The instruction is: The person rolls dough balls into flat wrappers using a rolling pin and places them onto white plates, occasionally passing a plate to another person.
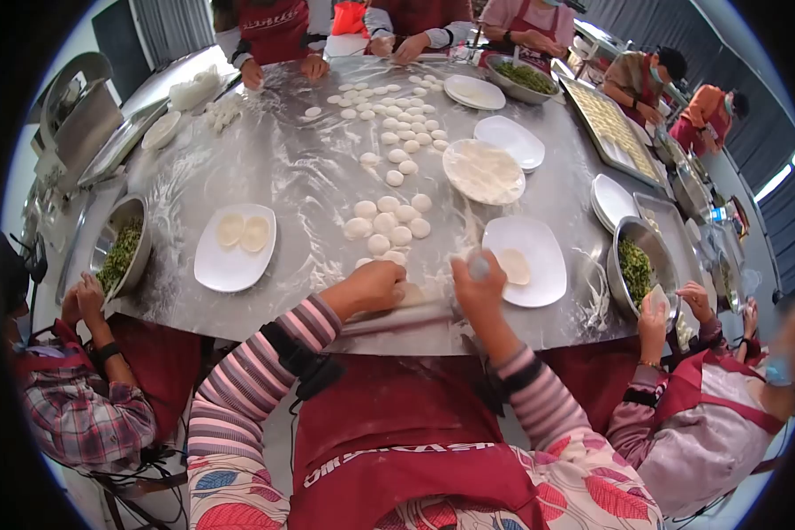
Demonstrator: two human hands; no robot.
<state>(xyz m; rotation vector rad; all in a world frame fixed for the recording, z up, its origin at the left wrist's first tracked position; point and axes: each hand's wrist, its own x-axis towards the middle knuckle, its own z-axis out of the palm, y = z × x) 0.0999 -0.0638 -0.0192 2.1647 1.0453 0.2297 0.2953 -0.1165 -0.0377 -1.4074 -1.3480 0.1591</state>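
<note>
My left hand is closed at the table's near edge, its curled fingers at a flat dough wrapper. My right hand is a fist around a rolling pin, blurred, which seems to stretch left along the table's edge. Just beyond my left hand sits a cluster of round dough pieces. Right of my right hand, a white square plate carries a rolled dough wrapper.
Another white plate with two wrappers is at left. Bowls of green filling stand at both sides. A floury plate and more dough pieces lie farther off. Co-workers surround the steel table.
</note>
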